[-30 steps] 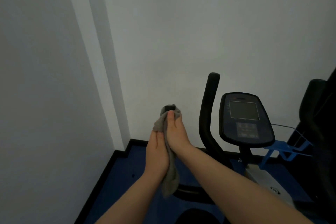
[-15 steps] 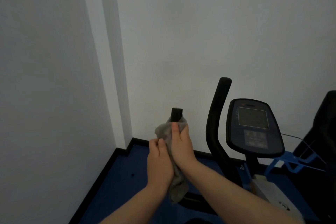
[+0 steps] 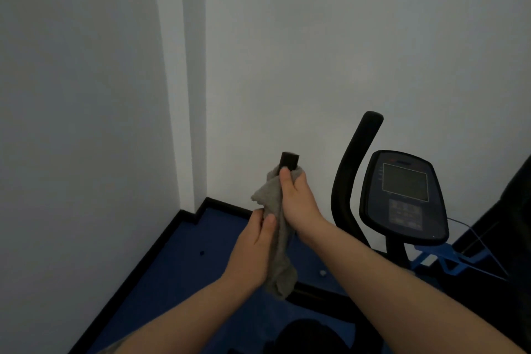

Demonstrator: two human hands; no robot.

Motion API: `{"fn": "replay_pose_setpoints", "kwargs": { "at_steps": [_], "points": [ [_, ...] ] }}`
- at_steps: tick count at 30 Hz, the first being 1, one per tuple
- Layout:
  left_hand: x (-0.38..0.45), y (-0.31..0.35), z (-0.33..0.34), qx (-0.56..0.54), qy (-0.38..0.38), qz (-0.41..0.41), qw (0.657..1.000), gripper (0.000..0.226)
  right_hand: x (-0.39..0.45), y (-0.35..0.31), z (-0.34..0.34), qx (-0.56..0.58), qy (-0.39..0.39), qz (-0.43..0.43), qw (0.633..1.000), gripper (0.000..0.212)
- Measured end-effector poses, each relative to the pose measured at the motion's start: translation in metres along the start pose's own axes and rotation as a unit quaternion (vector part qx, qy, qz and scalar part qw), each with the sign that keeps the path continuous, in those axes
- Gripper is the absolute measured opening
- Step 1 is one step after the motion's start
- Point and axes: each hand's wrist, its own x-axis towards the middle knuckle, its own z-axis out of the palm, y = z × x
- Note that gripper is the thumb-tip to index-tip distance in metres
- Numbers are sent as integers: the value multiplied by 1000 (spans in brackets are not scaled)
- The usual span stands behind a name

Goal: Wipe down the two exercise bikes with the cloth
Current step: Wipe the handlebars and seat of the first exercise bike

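A person's two bare hands work a grey cloth (image 3: 275, 227) along the left handlebar (image 3: 289, 160) of an exercise bike, near the frame's centre. The right hand (image 3: 298, 204) is clamped round the cloth-wrapped bar just under its bare black tip; the left hand (image 3: 253, 250), at its 7 o'clock, pinches the hanging cloth lower down. This looks like the handle-wiping step. Next, a firm slide along the bar seems needed. The cloth is soft, nubbly terry, bunched and drooping. At 3 o'clock stand the curved matte-black right handlebar (image 3: 353, 169) and a smooth, rounded console (image 3: 403, 195). The floor (image 3: 178, 273) is blue.
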Motion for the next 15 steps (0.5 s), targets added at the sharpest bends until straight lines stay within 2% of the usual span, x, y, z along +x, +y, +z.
{"fn": "replay_pose_setpoints", "kwargs": {
  "at_steps": [4,6,10,15],
  "points": [
    [-1,4,2,-82,-17,-21,996,41,10,-11,14,25,82,-30,996,30],
    [-1,2,0,-101,-20,-31,994,42,2,1,10,37,75,-30,996,32],
    [-5,-3,3,-105,-15,-45,993,40,-16,16,3,34,39,31,998,41],
    [-8,-6,14,-104,49,-32,993,50,10,-10,8,58,73,48,995,56]
  ]
}}
